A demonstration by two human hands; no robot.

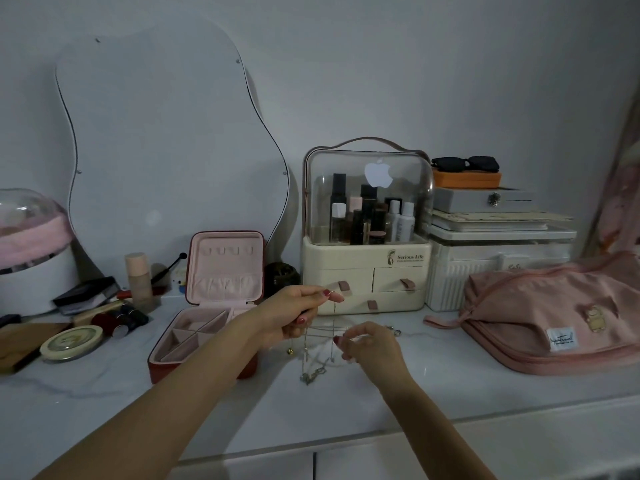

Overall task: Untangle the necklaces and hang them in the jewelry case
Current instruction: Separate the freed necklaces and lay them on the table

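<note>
A tangle of thin necklaces [320,351] is held up between two hands above the middle of the counter [433,386], its lower end resting on the surface. How many chains are in it cannot be counted. A strand is pinched by the left hand [298,311], raised higher; another is pinched by the right hand [369,344]. One jewelry case [211,306] is stood open just left of the hands, four hooks visible in its lid.
</note>
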